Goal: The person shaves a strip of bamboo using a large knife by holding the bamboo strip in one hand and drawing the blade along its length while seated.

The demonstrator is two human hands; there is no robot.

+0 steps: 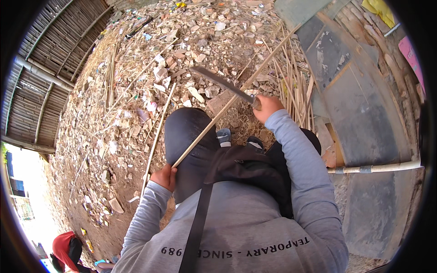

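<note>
My left hand [164, 177] is closed round the near end of a long, pale bamboo strip [196, 141]. From there the strip slants over my knee, away to the upper right. In my right hand [267, 108] is the handle of a machete [222, 82], whose long dark blade points to the upper left. The blade crosses the strip in view just beyond my knees; whether the two touch I cannot tell. Another thin bamboo strip [157, 132] lies on the ground left of my knee.
Rubble and litter [136, 86] cover the ground. Several split bamboo strips [296, 86] lie in a pile beyond my right hand. Grey sheets [368, 113] lie along the right, with a pale pole [378, 168] across them. Woven bamboo panels [45, 41] stand at left; a person in red [66, 248] is at lower left.
</note>
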